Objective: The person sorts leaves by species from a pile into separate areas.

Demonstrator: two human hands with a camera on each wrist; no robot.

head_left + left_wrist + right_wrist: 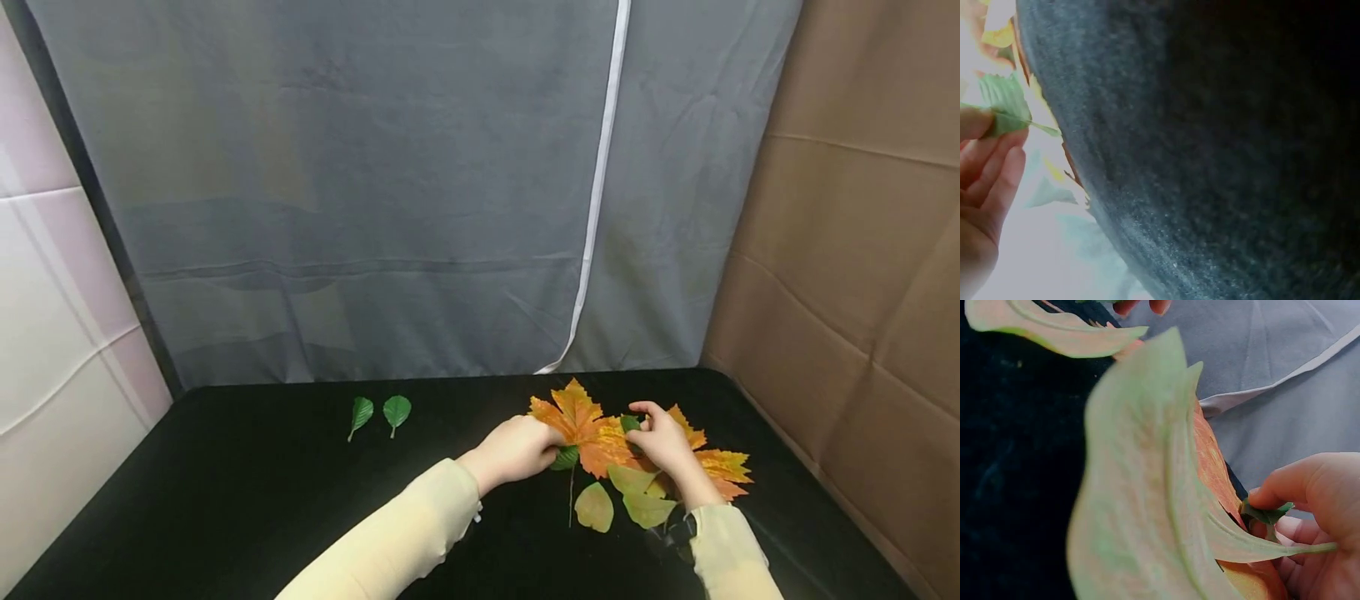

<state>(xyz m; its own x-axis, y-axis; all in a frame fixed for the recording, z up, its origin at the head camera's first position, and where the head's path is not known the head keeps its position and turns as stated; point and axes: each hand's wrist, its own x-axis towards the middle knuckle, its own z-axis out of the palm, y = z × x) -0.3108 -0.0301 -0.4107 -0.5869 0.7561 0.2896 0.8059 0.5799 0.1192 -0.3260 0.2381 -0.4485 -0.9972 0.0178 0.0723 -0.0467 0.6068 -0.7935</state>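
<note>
A pile of orange maple leaves (581,425) and pale green leaves (596,507) lies on the black table (262,492), right of centre. My left hand (551,446) is at the pile's left edge. It pinches a small green leaf (566,457) between thumb and fingers, and the left wrist view shows that green leaf (1004,103) above the fingers (997,169). My right hand (652,425) rests on the pile and pinches a small dark green leaf (630,422). That dark leaf (1266,514) sits under its thumb (1291,487), behind a large pale leaf (1141,506).
Two small green leaves (361,412) (397,410) lie side by side on the table's far left part. A grey cloth backdrop (375,208) hangs behind, a brown panel (862,250) stands on the right, and a pale wall (52,333) is on the left.
</note>
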